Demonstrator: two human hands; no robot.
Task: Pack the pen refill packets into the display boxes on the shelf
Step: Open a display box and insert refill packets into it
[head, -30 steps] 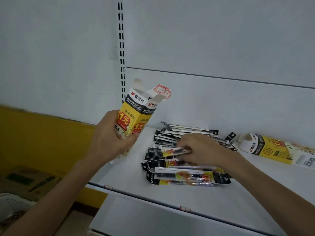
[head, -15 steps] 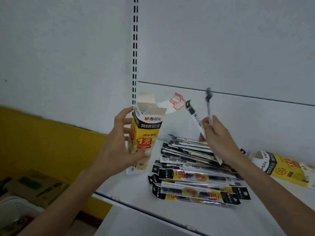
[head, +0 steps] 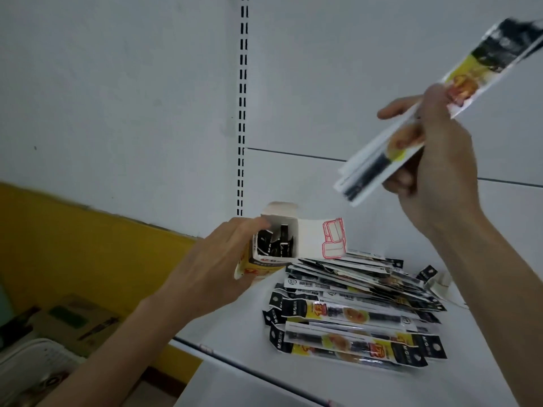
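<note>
My left hand [head: 211,268] grips a yellow and white display box [head: 282,230] that stands upright at the shelf's left end, its top flap open. Black packet tops show inside it. My right hand [head: 435,168] is raised high at the right and pinches a few pen refill packets [head: 382,160], tilted with their black ends up toward the top right corner. A pile of several more refill packets [head: 352,315] lies flat on the white shelf [head: 235,333] below my right arm.
A slotted upright rail [head: 242,113] runs down the white back panel. Below left of the shelf are a yellow wall [head: 73,245], a cardboard carton [head: 73,321] and a white basket [head: 38,356]. The shelf's front edge [head: 249,368] runs diagonally.
My right hand picked packets off the pile and lifted them high to the right. The box in my left hand came down to the shelf, its open top now facing me.
</note>
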